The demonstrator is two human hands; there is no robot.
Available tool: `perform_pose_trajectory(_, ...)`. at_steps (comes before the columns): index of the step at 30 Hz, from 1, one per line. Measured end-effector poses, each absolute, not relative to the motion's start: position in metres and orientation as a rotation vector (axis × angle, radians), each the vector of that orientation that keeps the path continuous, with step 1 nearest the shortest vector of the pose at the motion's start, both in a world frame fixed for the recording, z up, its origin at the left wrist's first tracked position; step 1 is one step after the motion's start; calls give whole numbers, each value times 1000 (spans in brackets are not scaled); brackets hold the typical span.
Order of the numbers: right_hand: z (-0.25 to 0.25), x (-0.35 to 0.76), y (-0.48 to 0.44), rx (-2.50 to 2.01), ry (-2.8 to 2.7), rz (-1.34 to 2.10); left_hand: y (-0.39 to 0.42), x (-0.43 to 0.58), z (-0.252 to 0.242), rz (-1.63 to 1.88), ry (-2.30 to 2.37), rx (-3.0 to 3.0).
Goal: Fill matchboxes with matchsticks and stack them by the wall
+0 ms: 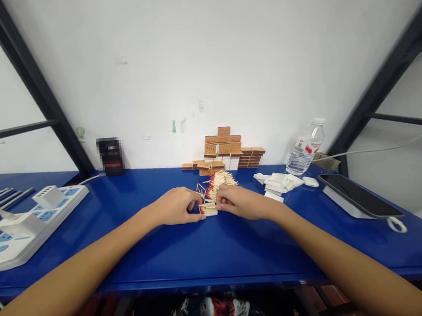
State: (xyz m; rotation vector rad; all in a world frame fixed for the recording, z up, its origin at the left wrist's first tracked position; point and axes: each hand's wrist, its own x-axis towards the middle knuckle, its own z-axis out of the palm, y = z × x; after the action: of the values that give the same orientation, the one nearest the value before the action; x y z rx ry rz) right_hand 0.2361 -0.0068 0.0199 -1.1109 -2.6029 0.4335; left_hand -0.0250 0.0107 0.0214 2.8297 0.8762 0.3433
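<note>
A small white matchbox tray (211, 214) filled with red-tipped matches sits on the table between my hands. My left hand (178, 206) grips its left end, thumb at the near corner and fingers behind. At the right end, my right hand (241, 202) has its fingers curled and the thumb against the tray. Just beyond lies a heap of loose matches (220, 180), with a few scattered on its left side. Curled fingers partly hide the tray's ends.
Orange-brown matchboxes (225, 148) are stacked by the wall. Empty white trays (280, 181) lie to the right, near a water bottle (305, 148), a white case (311, 182) and a propped phone (360, 195). A power strip (64, 196) and a black box (111, 157) stand left.
</note>
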Motion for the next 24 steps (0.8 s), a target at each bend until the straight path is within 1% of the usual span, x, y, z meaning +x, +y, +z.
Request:
perform_pose_trajectory(6,22,235,-8,-1037,-2570,417,12,-25,20,360,868,2825)
perform_pose_trajectory(14,2,215,-6,-995,-2448,296,6,-23,23,367,860,2805)
perform_pose_trajectory(19,-1,210,-8,-988,-2456,340,5,-20,26,373,865,2721)
perform_pose_trajectory(24,-1,211,-8,-996,-2452,316,6,-20,25,366,841,2650)
